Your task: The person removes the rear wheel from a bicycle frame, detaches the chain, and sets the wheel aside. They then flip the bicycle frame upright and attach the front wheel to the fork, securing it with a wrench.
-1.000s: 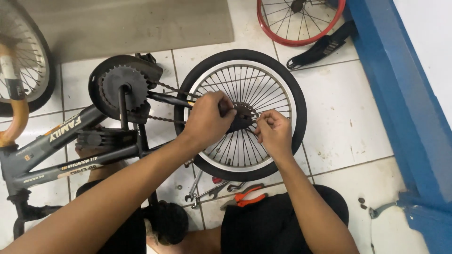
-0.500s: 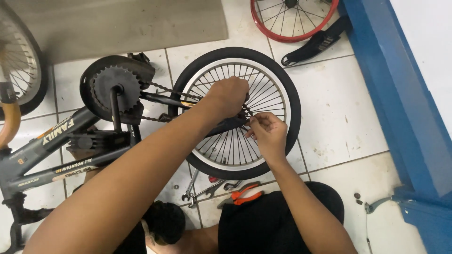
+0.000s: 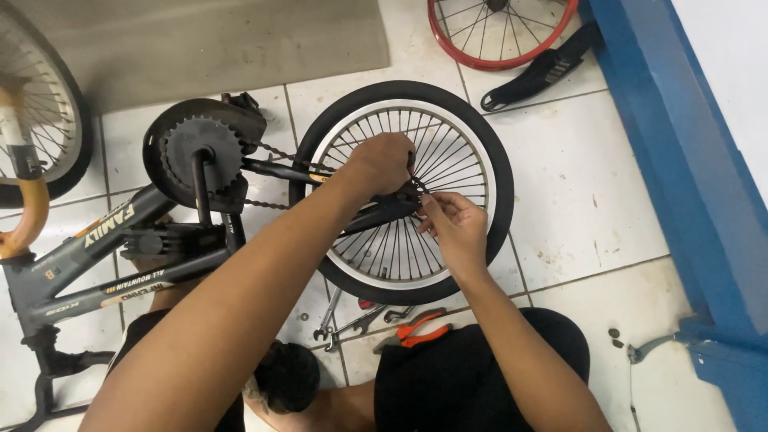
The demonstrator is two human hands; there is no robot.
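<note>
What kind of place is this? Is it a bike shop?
Probably a bike repair spot: a small bicycle lies on the tiled floor, a loose red wheel rim sits nearby, and wrenches and orange pliers lie by the person's knees.

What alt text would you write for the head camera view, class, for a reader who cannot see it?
Both hands, left hand and right hand, meet at the hub of a small black-tyred bicycle wheel on a bike lying on white floor tiles. Wrenches and orange-handled pliers lie just below the wheel.
</note>
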